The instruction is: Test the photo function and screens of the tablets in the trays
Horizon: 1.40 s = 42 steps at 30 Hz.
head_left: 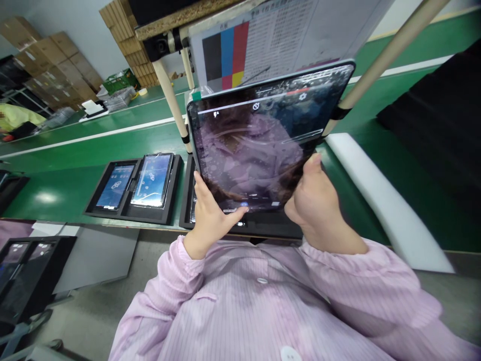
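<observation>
A large tablet (255, 150) is held up in front of me, tilted, its lit screen showing a camera view of a pink striped garment. My left hand (208, 215) grips its lower left corner, thumb across the bottom of the screen. At the lower right edge my right hand (317, 200) is closed on the tablet, the fingers partly hidden. A small green tab (196, 96) sticks up at the tablet's top left corner. Behind and below it lies a black foam tray (278, 225), mostly covered by the tablet.
Left on the green bench (56, 193), another black tray (128, 215) holds two lit tablets. A white foam strip (387, 200) lies at the right. Behind stands a pole rack (169, 100) with a colour chart (225, 52). Cartons (56, 60) and a person in yellow (20, 118) are far left.
</observation>
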{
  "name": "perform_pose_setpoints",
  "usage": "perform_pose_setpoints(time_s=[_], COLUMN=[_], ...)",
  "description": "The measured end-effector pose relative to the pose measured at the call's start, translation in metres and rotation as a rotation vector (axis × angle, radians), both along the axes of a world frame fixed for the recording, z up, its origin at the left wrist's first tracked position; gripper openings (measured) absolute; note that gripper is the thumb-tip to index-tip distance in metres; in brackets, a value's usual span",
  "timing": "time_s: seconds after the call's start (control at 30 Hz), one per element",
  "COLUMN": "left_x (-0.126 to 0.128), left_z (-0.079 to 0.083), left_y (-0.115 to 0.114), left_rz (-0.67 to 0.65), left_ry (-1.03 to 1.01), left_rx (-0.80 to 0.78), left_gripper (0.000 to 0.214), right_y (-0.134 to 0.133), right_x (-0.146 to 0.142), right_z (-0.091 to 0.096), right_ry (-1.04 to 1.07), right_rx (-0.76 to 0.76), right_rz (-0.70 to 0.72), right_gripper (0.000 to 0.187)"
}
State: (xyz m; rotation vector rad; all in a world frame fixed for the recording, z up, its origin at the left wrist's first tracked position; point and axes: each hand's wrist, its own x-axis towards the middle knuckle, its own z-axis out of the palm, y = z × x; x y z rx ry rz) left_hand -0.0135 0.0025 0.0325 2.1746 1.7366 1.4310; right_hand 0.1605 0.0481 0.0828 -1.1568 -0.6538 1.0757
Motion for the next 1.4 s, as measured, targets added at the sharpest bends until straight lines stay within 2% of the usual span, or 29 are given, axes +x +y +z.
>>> perform_pose_setpoints(time_s=[0.1,0.2,0.33,0.4,0.5,0.6,0.7,0.8,0.93,1.0,1.1,1.23,1.4], left_x=[0.0,-0.001,-0.007,-0.011,-0.014,-0.015,-0.016,-0.02,-0.024,-0.024,-0.019,-0.011,-0.01], left_z=[0.0,0.005,0.01,0.008,0.001,-0.007,-0.013,-0.019,-0.013,-0.001,0.017,0.025,0.025], left_y=[0.0,-0.001,0.001,0.007,0.024,0.043,0.056,0.058,0.046,0.036,0.024,0.018,0.015], left_rz=[0.009,-0.025,-0.166,-0.26,-0.364,-0.33,-0.268,-0.258,-0.35,-0.369,-0.255,-0.127,-0.099], left_ry=[-0.032,-0.064,-0.221,-0.37,-0.718,-1.028,-1.127,-1.055,-0.663,-0.416,-0.16,-0.037,0.056], left_rx=[-0.023,-0.052,-0.114,-0.136,-0.164,-0.262,-0.364,-0.354,-0.254,-0.232,-0.181,-0.093,-0.061], left_gripper=[0.141,0.139,0.123,0.104,0.073,0.056,0.052,0.055,0.075,0.096,0.123,0.139,0.142], right_y=[0.0,0.001,0.006,0.011,0.02,0.028,0.032,0.034,0.035,0.035,0.032,0.028,0.024], right_x=[-0.002,-0.003,0.001,0.004,0.007,0.006,0.003,0.002,0.005,0.006,0.008,0.007,0.005], right_z=[0.003,0.0,-0.002,-0.001,-0.002,-0.011,-0.026,-0.041,-0.048,-0.044,-0.03,-0.013,-0.008], right_ry=[0.004,-0.006,0.054,0.135,0.218,0.25,0.253,0.237,0.182,0.168,0.154,0.136,0.12], right_rx=[-0.073,-0.042,-0.021,-0.047,-0.149,-0.24,-0.293,-0.218,-0.027,0.034,0.102,0.173,0.269], right_rz=[-0.044,-0.081,0.1,0.203,0.257,0.271,0.272,0.247,0.175,0.152,0.123,0.103,0.073], right_gripper=[0.065,0.064,0.059,0.051,0.045,0.044,0.043,0.042,0.054,0.062,0.072,0.077,0.072])
